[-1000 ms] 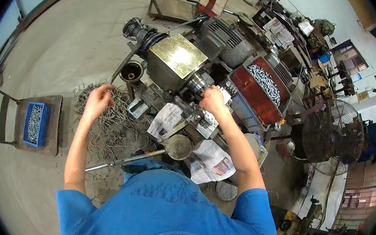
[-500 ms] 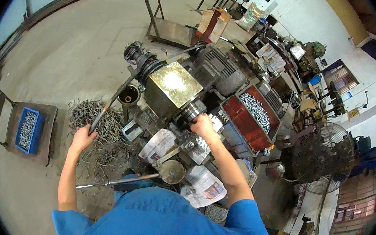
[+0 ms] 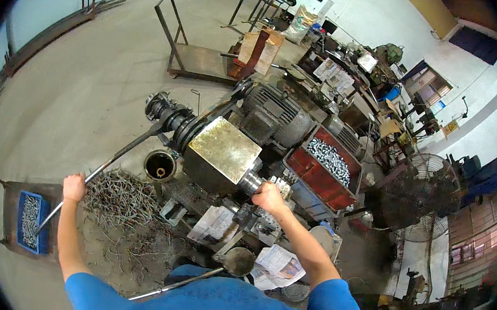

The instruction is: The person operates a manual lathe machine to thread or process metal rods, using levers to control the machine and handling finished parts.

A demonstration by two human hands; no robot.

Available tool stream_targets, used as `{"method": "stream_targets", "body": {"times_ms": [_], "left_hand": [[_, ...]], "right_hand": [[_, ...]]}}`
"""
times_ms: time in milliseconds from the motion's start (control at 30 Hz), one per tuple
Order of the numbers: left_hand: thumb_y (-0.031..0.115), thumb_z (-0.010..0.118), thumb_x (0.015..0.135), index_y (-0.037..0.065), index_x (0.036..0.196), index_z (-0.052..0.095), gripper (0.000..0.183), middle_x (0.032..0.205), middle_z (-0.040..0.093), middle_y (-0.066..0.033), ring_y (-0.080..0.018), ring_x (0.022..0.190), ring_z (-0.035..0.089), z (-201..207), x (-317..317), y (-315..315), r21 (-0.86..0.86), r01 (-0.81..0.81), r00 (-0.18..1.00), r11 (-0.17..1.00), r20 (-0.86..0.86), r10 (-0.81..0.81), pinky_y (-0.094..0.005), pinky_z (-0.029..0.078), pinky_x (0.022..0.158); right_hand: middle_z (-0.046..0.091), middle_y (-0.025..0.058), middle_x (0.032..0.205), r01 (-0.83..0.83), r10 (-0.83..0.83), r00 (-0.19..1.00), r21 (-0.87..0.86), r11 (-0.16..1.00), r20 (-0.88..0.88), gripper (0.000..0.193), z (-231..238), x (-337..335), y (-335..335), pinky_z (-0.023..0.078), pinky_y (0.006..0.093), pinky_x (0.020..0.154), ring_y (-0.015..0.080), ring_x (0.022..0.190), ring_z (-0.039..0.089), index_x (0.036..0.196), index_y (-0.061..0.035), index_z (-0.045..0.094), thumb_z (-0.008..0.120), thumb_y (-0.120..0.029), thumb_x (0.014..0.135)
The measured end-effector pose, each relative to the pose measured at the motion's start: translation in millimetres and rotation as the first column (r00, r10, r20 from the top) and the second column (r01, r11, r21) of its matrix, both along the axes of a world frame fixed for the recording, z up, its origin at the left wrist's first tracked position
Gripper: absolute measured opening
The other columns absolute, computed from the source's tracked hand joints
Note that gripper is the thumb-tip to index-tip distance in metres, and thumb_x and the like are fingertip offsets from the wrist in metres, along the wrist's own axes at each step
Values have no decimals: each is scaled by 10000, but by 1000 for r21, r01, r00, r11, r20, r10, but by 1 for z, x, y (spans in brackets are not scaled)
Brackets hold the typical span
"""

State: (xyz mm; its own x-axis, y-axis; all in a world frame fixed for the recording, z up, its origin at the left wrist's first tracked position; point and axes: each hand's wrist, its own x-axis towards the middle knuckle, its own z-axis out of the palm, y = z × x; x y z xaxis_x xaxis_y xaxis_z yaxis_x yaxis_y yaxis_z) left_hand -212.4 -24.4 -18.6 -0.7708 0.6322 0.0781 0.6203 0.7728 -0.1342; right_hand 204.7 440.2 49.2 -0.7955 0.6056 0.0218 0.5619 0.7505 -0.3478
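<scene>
Grey floor point(image 3: 108, 85) spreads across the workshop in the head view, with a flat trolley point(image 3: 200, 64) beyond the machine and a round caged fan point(image 3: 424, 196) off to the right. Near the middle stands the machine point(image 3: 225, 148), a box-shaped housing with a shiny top, a ribbed motor point(image 3: 285, 119) beside it. From its far left end a long lever bar point(image 3: 110, 161) slants down to the left. The left hand point(image 3: 75, 187) is clenched around this bar, whose tip overlaps a blue tray point(image 3: 43, 244) of small metal pieces. At the spindle point(image 3: 250, 183), the right hand point(image 3: 269, 197) has its fingers curled in; whether it grips anything cannot be told. Just beyond it sits a red bin point(image 3: 309, 171) of shiny metal pieces. Tangled metal strips point(image 3: 121, 199) lie heaped on the floor between the left hand and the machine.
</scene>
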Motion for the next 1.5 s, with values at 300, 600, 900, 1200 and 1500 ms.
{"method": "stream_targets", "body": {"times_ms": [300,600,900,1200,1500], "left_hand": [[14,534,728,9,921,588,201,828,590,-157,-325,743,558,7,77,64,775,212,976,596,-142,-162,-369,453,688],[255,686,637,48,940,567,386,846,617,-162,-352,827,593,-233,175,178,110,216,833,970,498,-242,-444,479,739],[172,545,735,129,938,609,217,900,635,-106,-289,838,617,-159,158,204,-220,442,851,870,408,-329,-390,486,707],[322,596,752,113,1048,601,362,859,640,-148,-308,833,613,-59,200,139,-99,370,701,924,683,-207,-409,488,729],[329,631,765,76,1115,559,439,835,642,-137,-260,736,623,19,356,68,51,422,368,905,903,-222,-373,479,658]], "right_hand": [[563,138,1120,-129,163,950,140,982,-268,357,52,56,-51,443,383,846,326,983,516,885,-34,646,631,-170,556],[562,171,1128,228,-226,964,2,974,-138,365,50,200,-103,447,389,844,346,984,532,880,-20,647,625,-154,541],[595,174,1042,671,-669,740,0,742,71,394,-6,390,-108,450,375,849,340,953,563,930,-56,656,642,-192,561],[490,97,1234,816,-834,293,332,473,468,604,-76,547,-53,346,434,957,288,1153,446,1265,-111,416,546,-134,675],[599,161,849,849,-919,297,369,379,260,234,-134,570,-85,437,440,800,346,839,567,863,-43,560,535,-163,663]]}}
